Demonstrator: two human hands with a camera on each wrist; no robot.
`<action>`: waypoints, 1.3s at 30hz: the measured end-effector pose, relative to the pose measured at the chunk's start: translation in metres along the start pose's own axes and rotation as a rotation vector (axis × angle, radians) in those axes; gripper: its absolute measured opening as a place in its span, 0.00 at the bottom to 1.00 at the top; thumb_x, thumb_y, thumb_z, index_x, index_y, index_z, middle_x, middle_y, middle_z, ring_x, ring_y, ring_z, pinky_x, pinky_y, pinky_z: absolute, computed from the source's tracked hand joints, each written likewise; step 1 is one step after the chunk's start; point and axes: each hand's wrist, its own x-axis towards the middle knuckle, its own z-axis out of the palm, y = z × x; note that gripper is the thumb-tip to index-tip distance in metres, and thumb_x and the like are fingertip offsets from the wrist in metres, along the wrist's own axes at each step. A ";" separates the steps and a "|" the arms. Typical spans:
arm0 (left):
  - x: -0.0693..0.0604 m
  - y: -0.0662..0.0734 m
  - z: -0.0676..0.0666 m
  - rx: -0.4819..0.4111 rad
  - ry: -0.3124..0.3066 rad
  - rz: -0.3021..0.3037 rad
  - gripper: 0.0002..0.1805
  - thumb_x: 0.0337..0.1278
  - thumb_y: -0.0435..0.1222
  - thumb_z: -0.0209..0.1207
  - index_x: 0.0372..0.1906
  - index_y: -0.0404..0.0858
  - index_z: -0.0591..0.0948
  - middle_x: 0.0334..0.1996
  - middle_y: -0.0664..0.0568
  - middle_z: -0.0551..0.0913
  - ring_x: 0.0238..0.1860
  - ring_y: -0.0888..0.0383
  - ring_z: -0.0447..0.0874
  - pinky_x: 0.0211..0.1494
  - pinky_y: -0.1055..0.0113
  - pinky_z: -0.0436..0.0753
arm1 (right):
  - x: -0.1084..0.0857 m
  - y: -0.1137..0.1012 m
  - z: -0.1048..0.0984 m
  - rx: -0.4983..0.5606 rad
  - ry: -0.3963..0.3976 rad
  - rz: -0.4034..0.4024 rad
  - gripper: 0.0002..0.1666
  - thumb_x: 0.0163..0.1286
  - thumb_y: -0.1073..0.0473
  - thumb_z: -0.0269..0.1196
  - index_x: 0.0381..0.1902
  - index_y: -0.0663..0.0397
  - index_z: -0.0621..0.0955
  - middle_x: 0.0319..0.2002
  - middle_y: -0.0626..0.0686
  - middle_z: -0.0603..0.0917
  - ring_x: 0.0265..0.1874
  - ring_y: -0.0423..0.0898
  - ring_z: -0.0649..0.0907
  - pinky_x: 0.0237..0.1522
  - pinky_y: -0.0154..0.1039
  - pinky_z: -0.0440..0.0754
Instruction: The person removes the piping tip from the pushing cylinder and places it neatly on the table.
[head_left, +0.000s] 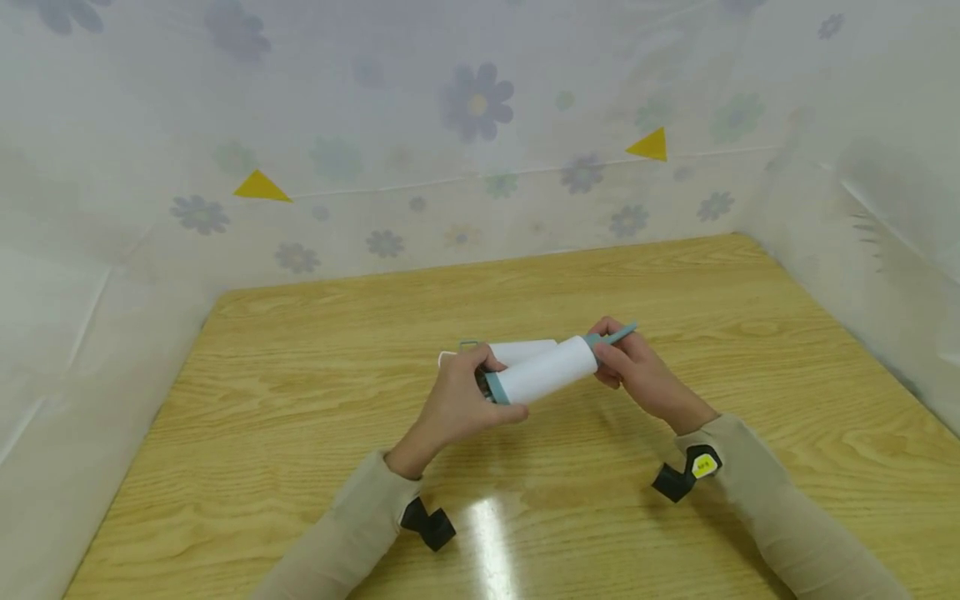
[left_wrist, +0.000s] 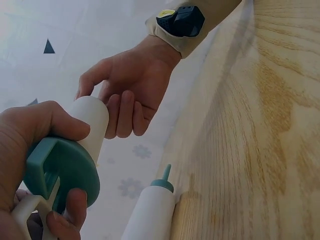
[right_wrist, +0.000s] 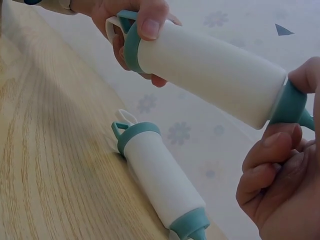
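Observation:
A white bottle (head_left: pixel 547 371) with teal ends is held in the air over the table, tilted up to the right. The left hand (head_left: pixel 465 398) grips its teal base, which has a handle-like loop (right_wrist: pixel 127 17). At the other end, the thumb and fingers of the right hand (head_left: pixel 637 371) pinch the teal nozzle cap (right_wrist: pixel 289 104). A second bottle like it (right_wrist: pixel 162 177) lies on the table beyond the held one, its nozzle (left_wrist: pixel 167 172) showing in the left wrist view and its loops (right_wrist: pixel 120 125) in the right wrist view.
The wooden table (head_left: pixel 337 333) is bounded by white flowered sheeting (head_left: pixel 420 167) at the back and sides. Two yellow triangles (head_left: pixel 261 187) are on the back sheet. Black devices (head_left: pixel 429 523) are strapped to both wrists.

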 end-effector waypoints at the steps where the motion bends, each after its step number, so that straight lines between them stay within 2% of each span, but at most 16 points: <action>1: 0.000 0.000 0.000 -0.005 -0.004 -0.003 0.19 0.35 0.34 0.75 0.34 0.35 0.78 0.44 0.42 0.83 0.37 0.53 0.83 0.34 0.69 0.81 | 0.000 0.000 0.000 0.021 -0.011 -0.010 0.08 0.79 0.60 0.43 0.38 0.51 0.69 0.19 0.49 0.63 0.15 0.49 0.55 0.18 0.41 0.54; 7: 0.001 -0.001 0.000 -0.012 -0.017 -0.014 0.19 0.35 0.33 0.74 0.35 0.35 0.77 0.44 0.42 0.82 0.38 0.53 0.83 0.34 0.68 0.82 | -0.001 -0.001 -0.001 0.091 -0.030 -0.028 0.05 0.77 0.60 0.47 0.41 0.49 0.71 0.24 0.42 0.71 0.18 0.49 0.58 0.20 0.43 0.54; 12: 0.000 -0.001 0.001 0.006 -0.021 -0.013 0.19 0.36 0.34 0.72 0.38 0.36 0.78 0.44 0.43 0.82 0.38 0.52 0.83 0.33 0.67 0.82 | -0.001 -0.003 -0.001 0.098 -0.015 -0.012 0.07 0.78 0.59 0.45 0.41 0.48 0.71 0.23 0.44 0.68 0.19 0.50 0.58 0.22 0.43 0.54; 21: -0.001 -0.001 0.003 0.033 0.013 0.016 0.21 0.38 0.36 0.73 0.40 0.36 0.78 0.43 0.43 0.82 0.35 0.54 0.83 0.31 0.69 0.81 | -0.001 -0.003 0.001 -0.019 0.062 0.036 0.13 0.79 0.51 0.43 0.40 0.51 0.70 0.24 0.44 0.68 0.18 0.47 0.62 0.20 0.40 0.59; 26: -0.001 -0.002 0.002 0.056 0.040 0.033 0.21 0.37 0.36 0.74 0.39 0.36 0.78 0.42 0.43 0.84 0.33 0.55 0.83 0.30 0.70 0.80 | -0.001 0.001 0.000 -0.093 0.075 0.039 0.14 0.80 0.52 0.42 0.38 0.56 0.67 0.23 0.45 0.68 0.17 0.44 0.63 0.19 0.38 0.60; 33: 0.000 -0.002 0.002 0.067 0.043 0.037 0.21 0.38 0.36 0.75 0.39 0.36 0.78 0.42 0.43 0.84 0.34 0.54 0.83 0.30 0.70 0.80 | -0.001 0.004 -0.001 -0.131 0.077 0.093 0.12 0.80 0.58 0.41 0.35 0.58 0.65 0.21 0.47 0.67 0.17 0.45 0.63 0.20 0.38 0.62; 39: 0.001 -0.006 0.001 0.054 0.042 0.054 0.21 0.37 0.37 0.76 0.37 0.36 0.78 0.40 0.43 0.84 0.33 0.55 0.83 0.30 0.71 0.79 | -0.002 0.004 -0.002 -0.100 0.071 0.101 0.08 0.79 0.58 0.43 0.40 0.56 0.67 0.23 0.48 0.67 0.19 0.46 0.62 0.22 0.39 0.60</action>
